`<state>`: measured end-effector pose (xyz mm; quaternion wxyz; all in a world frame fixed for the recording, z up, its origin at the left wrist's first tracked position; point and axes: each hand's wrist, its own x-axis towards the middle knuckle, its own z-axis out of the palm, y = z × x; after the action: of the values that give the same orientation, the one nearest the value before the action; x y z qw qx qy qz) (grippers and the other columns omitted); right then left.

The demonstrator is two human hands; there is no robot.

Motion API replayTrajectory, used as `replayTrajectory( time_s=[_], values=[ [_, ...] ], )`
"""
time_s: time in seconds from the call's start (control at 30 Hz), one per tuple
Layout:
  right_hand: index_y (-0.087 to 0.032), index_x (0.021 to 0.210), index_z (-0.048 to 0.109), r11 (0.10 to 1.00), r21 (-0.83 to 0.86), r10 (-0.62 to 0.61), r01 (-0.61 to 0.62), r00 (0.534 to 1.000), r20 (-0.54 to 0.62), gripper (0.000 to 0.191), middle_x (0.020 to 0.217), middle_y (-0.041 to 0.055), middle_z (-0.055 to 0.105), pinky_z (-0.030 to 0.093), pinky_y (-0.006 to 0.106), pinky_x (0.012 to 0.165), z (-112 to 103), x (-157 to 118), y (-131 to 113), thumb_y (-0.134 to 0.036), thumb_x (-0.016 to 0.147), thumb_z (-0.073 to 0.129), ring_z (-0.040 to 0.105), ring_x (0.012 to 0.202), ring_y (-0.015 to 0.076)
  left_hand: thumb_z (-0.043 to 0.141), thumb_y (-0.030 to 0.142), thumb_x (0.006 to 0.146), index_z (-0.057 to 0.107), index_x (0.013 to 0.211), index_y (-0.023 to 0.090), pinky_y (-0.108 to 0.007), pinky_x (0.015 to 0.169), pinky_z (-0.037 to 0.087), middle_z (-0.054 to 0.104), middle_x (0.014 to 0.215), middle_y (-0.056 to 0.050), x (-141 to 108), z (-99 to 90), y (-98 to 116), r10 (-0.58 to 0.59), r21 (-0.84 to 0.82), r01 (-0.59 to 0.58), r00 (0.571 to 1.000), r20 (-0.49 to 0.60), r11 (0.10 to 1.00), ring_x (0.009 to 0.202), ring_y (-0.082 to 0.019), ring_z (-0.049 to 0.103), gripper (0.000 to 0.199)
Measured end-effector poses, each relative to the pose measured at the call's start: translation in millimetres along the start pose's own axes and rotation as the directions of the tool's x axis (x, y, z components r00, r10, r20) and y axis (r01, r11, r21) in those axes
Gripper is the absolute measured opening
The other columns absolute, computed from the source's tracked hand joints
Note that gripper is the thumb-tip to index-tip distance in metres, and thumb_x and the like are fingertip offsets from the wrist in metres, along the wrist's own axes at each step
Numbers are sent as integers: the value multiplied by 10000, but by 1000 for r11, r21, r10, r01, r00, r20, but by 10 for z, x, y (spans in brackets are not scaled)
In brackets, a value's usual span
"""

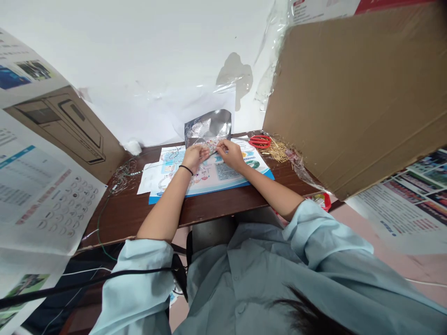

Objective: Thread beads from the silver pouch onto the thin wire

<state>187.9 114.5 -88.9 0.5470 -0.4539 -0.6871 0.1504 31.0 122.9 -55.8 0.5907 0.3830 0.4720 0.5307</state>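
My left hand [196, 157] has its fingers curled together in front of an opened silver plastic bag [220, 122]. Close by on the right, my right hand [229, 154] pinches with thumb and forefinger. What either hand grips is too small to make out. Small colourful beads [211, 145] lie at the mouth of the bag, between and just behind my fingers. Beneath both hands is a printed sheet [223, 184] with blue edging and pictures. A thin thread with white beads [134, 173] lies to the left.
Tangled clear line [122, 177] lies at the table's left. Red-handled scissors [260, 141] and a heap of gold-coloured sticks [278, 150] are at the right. Cardboard walls [349, 93] flank the dark brown table [209, 207], and a white wall stands behind.
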Motion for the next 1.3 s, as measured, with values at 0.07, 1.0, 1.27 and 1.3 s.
replayTrajectory(
  time_s=[0.07,1.0,1.27,1.3],
  values=[
    [-196,812,613,1000,-6,14,-14,1000,2,60,760,6,651,449,288,732,-1,3,-2,-215,850,570,557,703,157,561,116,869,492,800,183,-284,776,578,687,750,-36,4,-12,36,-25,-89,22,999,-33,996,690,-119,661,119],
    [-217,820,535,921,-186,275,-342,910,-311,105,911,62,660,441,313,840,-255,204,463,-173,860,449,583,861,205,615,175,782,469,651,193,-192,423,174,398,499,64,-61,-81,166,177,195,-232,949,262,953,411,-52,238,197],
    [-245,739,439,909,-96,348,-407,863,-366,120,832,31,620,446,316,842,-300,243,511,-166,823,474,564,828,193,506,170,895,444,752,195,-183,443,203,350,547,79,90,-191,359,380,-30,-459,769,-514,888,466,-49,300,158],
    [-246,735,433,909,-80,356,-409,862,-361,120,819,25,612,445,316,838,-304,247,501,-167,816,476,564,820,191,495,168,895,448,773,196,-189,445,204,353,557,78,105,-216,377,365,-45,-466,747,-556,884,471,-51,304,134]
  ],
)
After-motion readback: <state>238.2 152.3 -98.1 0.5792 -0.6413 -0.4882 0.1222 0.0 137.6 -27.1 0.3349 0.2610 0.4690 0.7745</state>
